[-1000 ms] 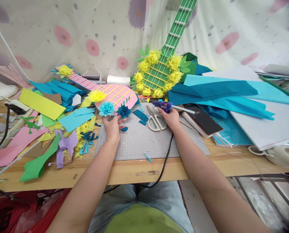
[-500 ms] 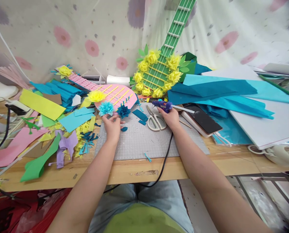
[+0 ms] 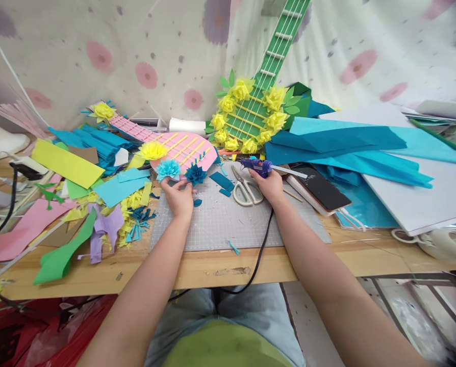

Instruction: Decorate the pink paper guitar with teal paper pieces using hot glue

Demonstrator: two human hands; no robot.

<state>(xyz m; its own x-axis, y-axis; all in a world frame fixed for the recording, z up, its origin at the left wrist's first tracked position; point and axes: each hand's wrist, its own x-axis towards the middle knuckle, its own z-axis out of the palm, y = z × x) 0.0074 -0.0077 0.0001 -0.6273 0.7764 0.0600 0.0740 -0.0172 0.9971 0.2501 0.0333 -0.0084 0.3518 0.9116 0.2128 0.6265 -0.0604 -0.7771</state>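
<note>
My left hand (image 3: 177,198) is at the near edge of a pink paper lute (image 3: 180,142), its fingers bent against that edge and partly hidden. Close to its fingertips are a light blue paper flower (image 3: 168,169) and a dark blue paper flower (image 3: 196,174), both at the lute's lower rim. A yellow paper flower (image 3: 152,150) sits further up its side. In my right hand (image 3: 269,186) is a purple hot glue gun (image 3: 257,165), a white glue stick poking out of its back to the right. Scissors (image 3: 247,192) lie just left of that hand.
Underneath is a grey cutting mat (image 3: 220,229) with dark blue paper scraps (image 3: 222,181). A green lute with yellow flowers (image 3: 247,116) leans behind. Coloured paper scraps (image 3: 67,163) crowd the left; a phone (image 3: 322,188) and blue paper sheets (image 3: 338,140) lie right. A black cord (image 3: 264,244) crosses the table edge.
My left thumb has shifted slightly up toward the dark blue flower, and the left wrist has turned a little. My right hand stays in place with the glue gun.
</note>
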